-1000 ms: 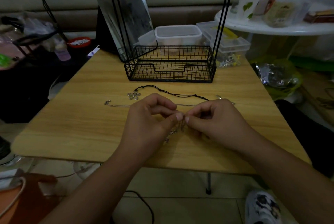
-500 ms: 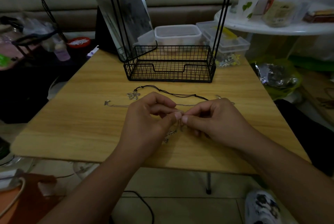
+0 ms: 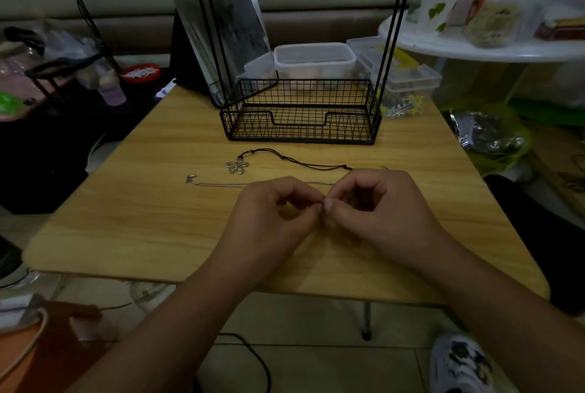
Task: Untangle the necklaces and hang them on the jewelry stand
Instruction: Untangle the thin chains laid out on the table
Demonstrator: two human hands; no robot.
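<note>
Left hand [image 3: 269, 221]: fingers curled, thumb and forefinger pinching a fine chain at the meeting point of both hands, low over the counter [image 3: 126, 228].
Right hand [image 3: 383, 218]: curled likewise, thumb tip pressed against the left thumb, pinching the same spot; strand itself too thin and dim to make out between the fingertips.
Silver chain [image 3: 221, 184]: lying flat on the counter, clasp end [image 3: 190, 178] out to the left, running right and vanishing behind the hands.
Black cord necklace [image 3: 304, 163]: stretched out just beyond the hands, flower pendant [image 3: 236, 166] at its left end, free of the hands; whether crossed with the chain under the right hand, cannot tell.
Jewelry stand [image 3: 300, 114]: wire basket base at the far side of the counter, black uprights rising out of view; nothing seen hanging, top bar cut off.
Progress: early, by the look of it; untangling under way at the pinch, no necklace hung, both strands left to lift onto the stand.
</note>
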